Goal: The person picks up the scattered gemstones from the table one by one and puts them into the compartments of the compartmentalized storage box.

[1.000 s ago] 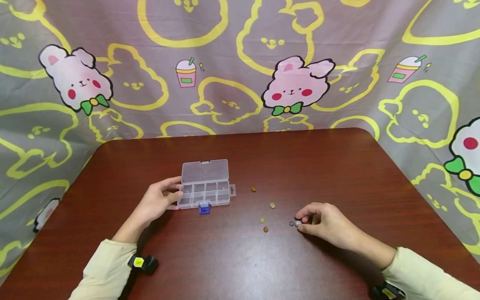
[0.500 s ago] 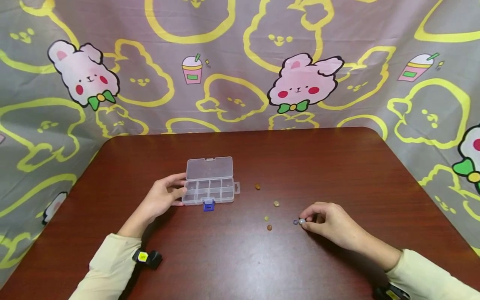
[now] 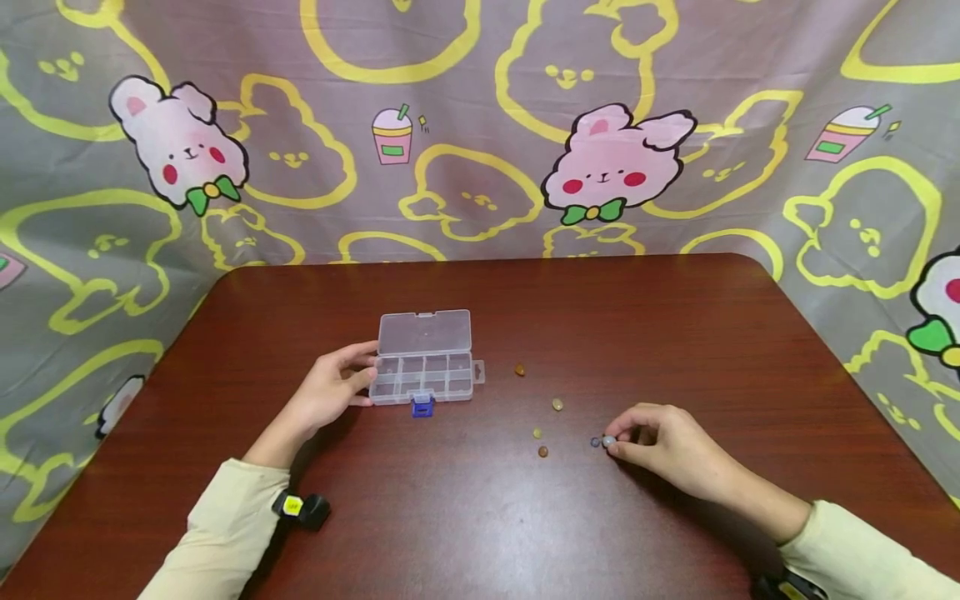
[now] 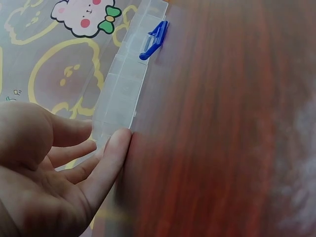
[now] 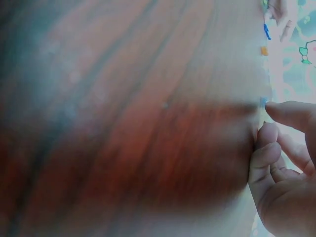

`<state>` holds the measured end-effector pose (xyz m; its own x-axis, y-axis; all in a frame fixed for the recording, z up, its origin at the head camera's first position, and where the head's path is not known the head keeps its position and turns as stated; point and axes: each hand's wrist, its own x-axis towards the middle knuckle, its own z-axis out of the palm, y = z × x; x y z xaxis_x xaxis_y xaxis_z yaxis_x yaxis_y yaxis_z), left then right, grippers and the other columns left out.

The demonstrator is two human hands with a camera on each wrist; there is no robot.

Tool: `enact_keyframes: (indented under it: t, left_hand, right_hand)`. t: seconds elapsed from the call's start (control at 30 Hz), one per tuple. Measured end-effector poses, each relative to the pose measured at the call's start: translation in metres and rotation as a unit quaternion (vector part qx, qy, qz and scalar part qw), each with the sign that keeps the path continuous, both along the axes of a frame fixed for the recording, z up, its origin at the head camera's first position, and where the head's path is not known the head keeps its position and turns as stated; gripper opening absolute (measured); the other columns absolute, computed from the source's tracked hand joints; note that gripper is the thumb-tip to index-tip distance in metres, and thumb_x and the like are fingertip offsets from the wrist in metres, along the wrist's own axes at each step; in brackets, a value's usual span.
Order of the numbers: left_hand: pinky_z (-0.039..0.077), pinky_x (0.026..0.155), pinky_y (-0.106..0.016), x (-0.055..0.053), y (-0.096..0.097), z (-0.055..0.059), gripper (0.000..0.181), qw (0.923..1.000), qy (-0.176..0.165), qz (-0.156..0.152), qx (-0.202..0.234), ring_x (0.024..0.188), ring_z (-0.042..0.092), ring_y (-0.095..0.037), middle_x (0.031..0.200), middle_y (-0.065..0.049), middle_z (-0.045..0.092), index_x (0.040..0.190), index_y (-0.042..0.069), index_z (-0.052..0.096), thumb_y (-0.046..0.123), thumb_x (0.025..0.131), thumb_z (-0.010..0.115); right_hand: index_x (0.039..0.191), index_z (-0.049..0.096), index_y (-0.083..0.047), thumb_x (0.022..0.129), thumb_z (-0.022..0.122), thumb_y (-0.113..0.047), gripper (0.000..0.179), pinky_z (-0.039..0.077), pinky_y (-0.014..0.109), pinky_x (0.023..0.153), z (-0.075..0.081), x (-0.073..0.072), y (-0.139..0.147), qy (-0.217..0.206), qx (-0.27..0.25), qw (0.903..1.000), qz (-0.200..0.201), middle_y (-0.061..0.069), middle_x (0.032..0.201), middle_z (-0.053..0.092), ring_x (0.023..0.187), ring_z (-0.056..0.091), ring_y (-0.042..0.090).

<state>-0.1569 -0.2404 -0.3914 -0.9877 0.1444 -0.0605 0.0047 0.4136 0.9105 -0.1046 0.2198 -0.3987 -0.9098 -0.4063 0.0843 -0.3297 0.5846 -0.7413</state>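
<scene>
Pale bead (image 3: 609, 442) is located at the surface (image 3: 480, 517), right of the open compartment box (image 3: 424, 357), pinched by the right grip (image 3: 671, 450). The left grip (image 3: 326, 394) holds the box's left end.

Two hands are in view, one left hand (image 3: 324, 393) and one right hand (image 3: 667, 446), with two pale sleeves (image 3: 231, 517) and two black wrist devices (image 3: 312, 511). There is one clear plastic compartment box (image 3: 390, 400), with one lid (image 3: 424, 333), one blue latch (image 3: 423, 407), one hanging tab (image 3: 480, 372) and eight compartments (image 3: 436, 365), two rows of four. Beads number six: one amber bead (image 3: 520, 370), one cream bead (image 3: 557, 404), one yellow-green bead (image 3: 537, 433), one brown bead (image 3: 543, 452), one blue bead (image 3: 595, 442), one pale grey bead (image 3: 609, 442). One table (image 3: 450, 525); one printed cloth (image 3: 465, 108) showing two whole rabbit heads (image 3: 611, 171) and two whole drink cups (image 3: 392, 137).
</scene>
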Motion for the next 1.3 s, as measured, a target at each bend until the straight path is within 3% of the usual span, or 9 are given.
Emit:
enact_keyframes:
  t: [0.4,0.9,1.3]
  left_hand:
    - [0.062,0.069,-0.035,-0.002,0.002,0.002,0.047,0.9999,-0.009,0.006,-0.003,0.099,0.064,-0.033,0.131,-0.031,0.054,0.147,-0.005,0.044,-0.001,0.101,0.055]
    - [0.062,0.068,-0.034,-0.002,0.001,0.002,0.047,1.0000,0.001,0.008,-0.005,0.097,0.064,-0.032,0.130,-0.031,0.055,0.146,-0.005,0.045,-0.001,0.101,0.055]
    - [0.062,0.068,-0.035,0.001,0.002,0.001,0.048,0.9999,-0.005,0.008,0.004,0.097,0.064,-0.031,0.130,-0.032,0.054,0.146,-0.007,0.043,-0.003,0.101,0.055]
  right_hand:
    - [0.089,0.073,-0.023,0.090,0.078,-0.020,0.006,0.044,0.023,0.051,0.003,0.001,0.003,-0.030,-0.001,0.9996,0.000,-0.006,0.078,0.063,0.060,0.053,0.008]
    - [0.091,0.073,-0.015,0.088,0.078,-0.012,0.007,0.050,0.027,0.049,0.008,-0.005,-0.001,-0.040,-0.035,0.9986,-0.002,-0.004,0.076,0.066,0.057,0.058,0.012]
    - [0.093,0.073,-0.011,0.087,0.079,-0.010,0.008,0.049,0.026,0.048,0.010,-0.013,-0.019,-0.050,-0.067,0.9963,0.020,-0.001,0.077,0.067,0.056,0.058,0.015]
